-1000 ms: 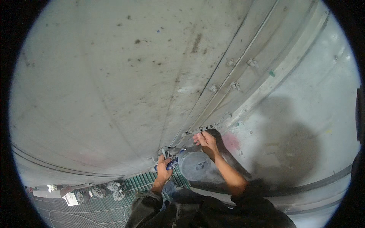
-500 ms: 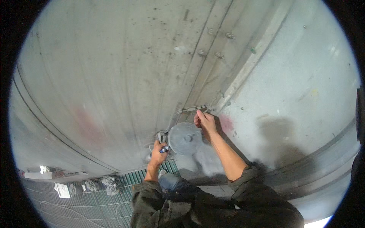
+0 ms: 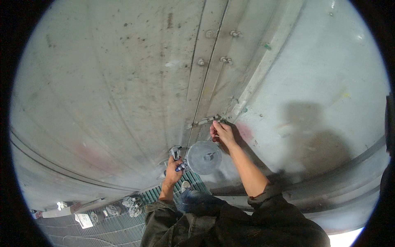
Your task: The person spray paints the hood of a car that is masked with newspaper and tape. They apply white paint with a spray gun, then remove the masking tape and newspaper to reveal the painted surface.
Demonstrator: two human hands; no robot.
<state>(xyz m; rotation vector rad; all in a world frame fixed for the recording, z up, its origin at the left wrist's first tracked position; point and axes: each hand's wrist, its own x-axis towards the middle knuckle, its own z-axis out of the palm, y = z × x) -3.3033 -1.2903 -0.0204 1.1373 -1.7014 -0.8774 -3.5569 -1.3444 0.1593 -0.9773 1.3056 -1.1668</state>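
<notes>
My left hand (image 3: 173, 173) is wrapped round a small grey metal tool (image 3: 176, 152) with a blue part (image 3: 181, 167) at its side; its exact kind does not show. Right of that hand is a round, translucent grey container (image 3: 204, 158), seen from above, with a small dark item (image 3: 209, 156) near its middle. My right hand (image 3: 222, 135) is just above and right of the container, fingers curled and thumb pressed to them. Whatever it pinches is too small to make out. A narrow metal latch-like bar (image 3: 206, 120) lies right by its fingertips.
A large grey metal panel (image 3: 123, 82) with seams and bolts (image 3: 225, 60) fills the upper left. To the right curves a pale metal surface (image 3: 329, 74) with a pink smudge. Green grating (image 3: 197, 181) is underfoot; grey bundles (image 3: 131, 206) and a white sheet (image 3: 84, 220) are at lower left.
The view has shifted, so the panel's seams and bolts appear further left. My left hand and the round container appear slightly lower and further right; my right hand stays by the bar.
</notes>
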